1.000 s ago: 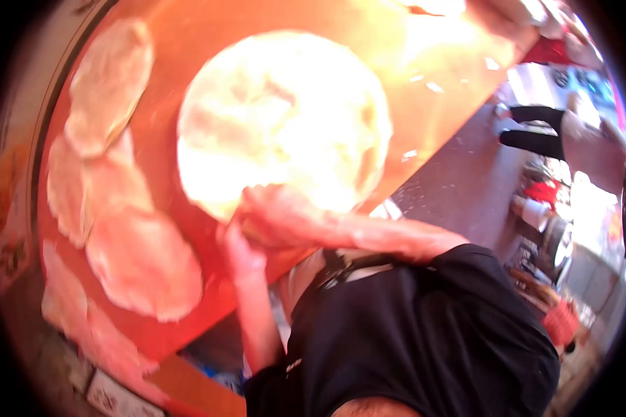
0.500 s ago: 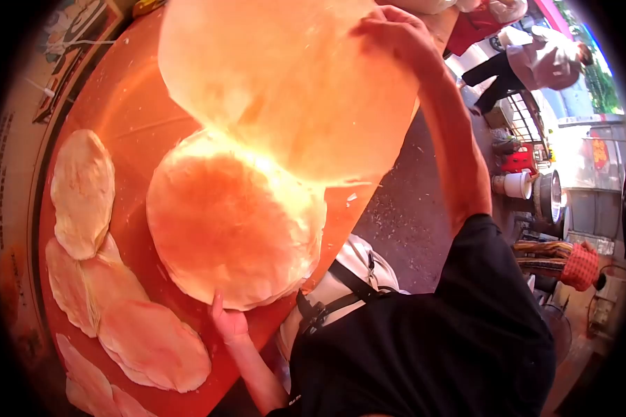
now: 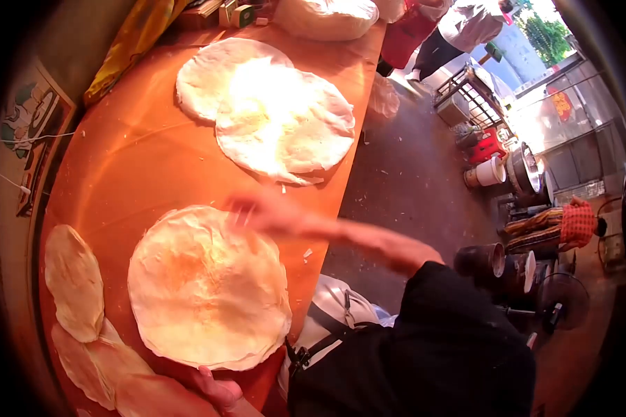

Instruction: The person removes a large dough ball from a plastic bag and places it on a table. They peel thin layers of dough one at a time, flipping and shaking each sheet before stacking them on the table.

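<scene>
A round stack of thin dough sheets [image 3: 202, 299] lies on the orange table [image 3: 146, 160]. My right hand [image 3: 261, 212], smeared by motion, is over the stack's upper right edge; its fingers are too blurred to read. At the stack's bottom edge is my left hand [image 3: 219, 389], a finger touching the rim and the others partly hidden. Farther up the table, two overlapping round dough sheets [image 3: 285, 132] lie in bright sunlight. Several oval dough pieces [image 3: 73, 285] rest along the table's left side.
A wrapped pale bundle [image 3: 327, 17] sits at the table's far end, by small boxes [image 3: 236, 15]. Beyond the right edge are a floor [image 3: 396, 181], a white bucket [image 3: 490, 172], metal pots [image 3: 480, 260], a person in white [image 3: 469, 24] and a person in red check [image 3: 577, 224].
The large sheet my right hand held up is out of that hand, and dough lies flat up the table. My right hand has come back over the stack. The view has shifted.
</scene>
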Tool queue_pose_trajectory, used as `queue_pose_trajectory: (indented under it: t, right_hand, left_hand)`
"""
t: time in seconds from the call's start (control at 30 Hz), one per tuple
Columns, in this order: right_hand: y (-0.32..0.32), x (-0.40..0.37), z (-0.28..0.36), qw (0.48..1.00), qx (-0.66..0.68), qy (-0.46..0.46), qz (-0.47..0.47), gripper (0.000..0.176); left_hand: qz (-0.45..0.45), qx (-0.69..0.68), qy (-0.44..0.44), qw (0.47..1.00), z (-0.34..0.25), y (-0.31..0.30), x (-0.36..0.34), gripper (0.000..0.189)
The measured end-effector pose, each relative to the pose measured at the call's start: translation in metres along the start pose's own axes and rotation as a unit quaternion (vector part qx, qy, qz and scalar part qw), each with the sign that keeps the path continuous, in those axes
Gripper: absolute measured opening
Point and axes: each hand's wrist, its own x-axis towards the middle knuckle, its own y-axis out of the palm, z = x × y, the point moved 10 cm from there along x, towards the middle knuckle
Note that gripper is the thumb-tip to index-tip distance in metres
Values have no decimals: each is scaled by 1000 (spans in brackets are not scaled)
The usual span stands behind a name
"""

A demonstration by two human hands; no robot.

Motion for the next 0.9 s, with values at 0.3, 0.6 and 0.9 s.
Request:
queue_pose_trajectory:
  t: [0.3,0.6,0.9]
  right_hand:
    - [226,-49,31,957,1,-241,159,24]
    - [230,-56,28,944,-172,-251,125,10]
    - [226,-46,41,959,-153,-124,202,10]
  left_hand:
    - [-36,2,-88,995,-1,17,0,59]
    - [-89,-40,-78,992,23,-19,-1,44]
    - [-5,-37,-70,997,-4,16,11,41]
